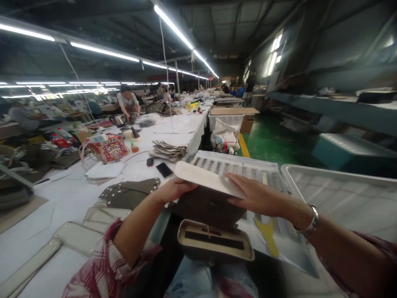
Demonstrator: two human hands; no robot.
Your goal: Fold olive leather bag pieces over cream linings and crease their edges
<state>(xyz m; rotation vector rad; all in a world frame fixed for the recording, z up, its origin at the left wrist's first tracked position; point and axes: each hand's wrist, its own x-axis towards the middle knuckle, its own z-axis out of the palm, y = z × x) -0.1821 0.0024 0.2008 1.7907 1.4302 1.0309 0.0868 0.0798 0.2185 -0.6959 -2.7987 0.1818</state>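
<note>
A dark, flat-sided bag piece [204,207] with a cream rounded face [203,176] is held up in front of me, tilted. My left hand [173,190] grips its left edge. At the right end, my right hand [257,192] has its fingers over the cream face and its thumb below. Just under it, above my lap, is an open dark case part [215,244] with a cream lining and a dark strip inside. Whether the two parts are joined is hard to see.
Cream strap pieces [77,236], dark cut panels [128,192], a phone [164,169] and stacked pieces [169,150] lie on the white table [37,252]. A slatted white crate [238,161], a yellow tool [268,238] and a white bin [338,194] are right. Another person [127,101] works farther back.
</note>
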